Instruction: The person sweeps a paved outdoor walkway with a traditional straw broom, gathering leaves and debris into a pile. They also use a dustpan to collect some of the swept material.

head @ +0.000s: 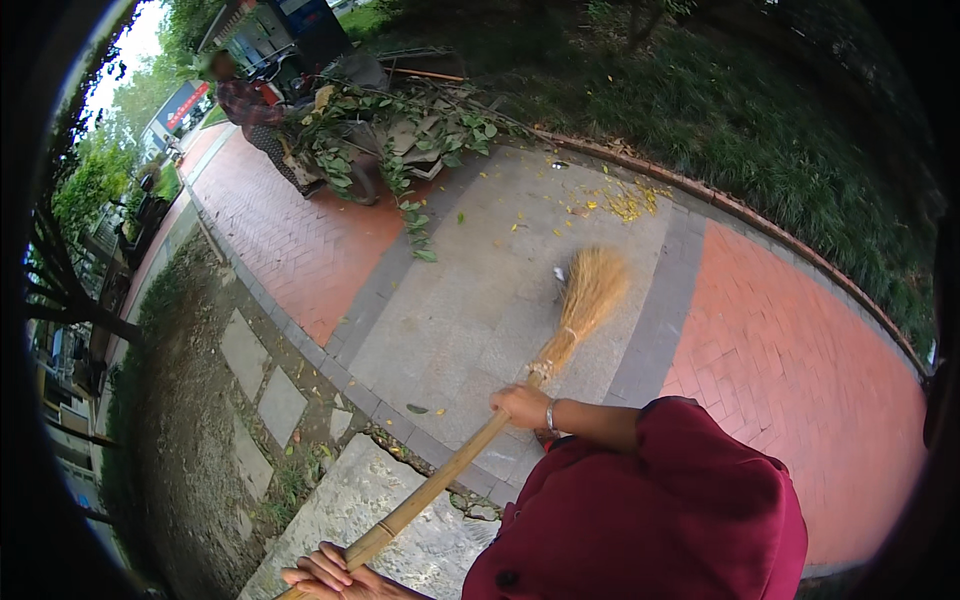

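Observation:
My right hand [521, 405], with a bracelet at the wrist, grips the bamboo handle [439, 480] of a broom just behind its bristle head. Farther back on the same handle, at the bottom of the view, my left hand [330, 574] is closed around it. The straw bristles [592, 289] are at the grey paving [465, 315] and look blurred at the tips. Beside them lies a small white scrap [559, 274]. Beyond the bristles, yellow fallen leaves [626, 201] are scattered near the kerb. Part of a shoe [544, 436] shows under my right forearm.
A person [255, 109] stands beside a cart loaded with leafy branches [420, 142] and flat pieces. A brick kerb [720, 199] borders grass [757, 112]. Red brick paving [787, 375] flanks the grey strip. Stepping slabs [281, 405] lie in bare soil at left.

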`<state>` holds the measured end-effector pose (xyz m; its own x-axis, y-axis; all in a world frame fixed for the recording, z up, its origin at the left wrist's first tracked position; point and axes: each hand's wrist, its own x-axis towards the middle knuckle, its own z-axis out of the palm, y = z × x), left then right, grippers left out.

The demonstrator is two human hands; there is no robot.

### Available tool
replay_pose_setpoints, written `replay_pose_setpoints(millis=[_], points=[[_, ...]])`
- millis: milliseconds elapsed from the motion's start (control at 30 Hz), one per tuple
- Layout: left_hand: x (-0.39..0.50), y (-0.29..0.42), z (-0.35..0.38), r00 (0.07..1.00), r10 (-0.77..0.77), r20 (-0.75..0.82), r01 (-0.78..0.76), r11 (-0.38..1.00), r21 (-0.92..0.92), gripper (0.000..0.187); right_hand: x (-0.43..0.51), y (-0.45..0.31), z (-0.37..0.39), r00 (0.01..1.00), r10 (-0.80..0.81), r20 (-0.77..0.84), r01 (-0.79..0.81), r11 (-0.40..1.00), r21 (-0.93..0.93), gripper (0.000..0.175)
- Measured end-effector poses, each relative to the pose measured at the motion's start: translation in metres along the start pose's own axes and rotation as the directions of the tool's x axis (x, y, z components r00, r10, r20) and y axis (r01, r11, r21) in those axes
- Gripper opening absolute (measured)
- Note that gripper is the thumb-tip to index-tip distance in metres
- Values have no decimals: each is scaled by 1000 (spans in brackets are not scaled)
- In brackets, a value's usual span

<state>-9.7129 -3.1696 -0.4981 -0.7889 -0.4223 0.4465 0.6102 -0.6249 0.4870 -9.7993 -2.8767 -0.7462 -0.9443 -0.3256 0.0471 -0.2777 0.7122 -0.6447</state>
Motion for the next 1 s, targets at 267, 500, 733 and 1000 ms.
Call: replay_pose_setpoints(millis=[267, 500, 733, 1000], points=[[58, -84, -53, 937, -302, 174, 286, 952, 110, 30, 33, 64, -30, 962, 238, -132, -264, 933, -244, 18], [36, -173, -73, 638, -708, 301, 593, 702, 394, 17, -42, 168, -56, 498, 809, -313, -830, 549, 98, 37], [52, -143, -66, 428, -854, 296, 634, 517, 575, 14, -115, 190, -88, -120, 971, -208, -443, 135, 886, 50], [97, -138, -42, 114, -912, 394, 395, 405, 825, 33, -168, 207, -114, -138, 972, -190, 109, 206, 973, 23]])
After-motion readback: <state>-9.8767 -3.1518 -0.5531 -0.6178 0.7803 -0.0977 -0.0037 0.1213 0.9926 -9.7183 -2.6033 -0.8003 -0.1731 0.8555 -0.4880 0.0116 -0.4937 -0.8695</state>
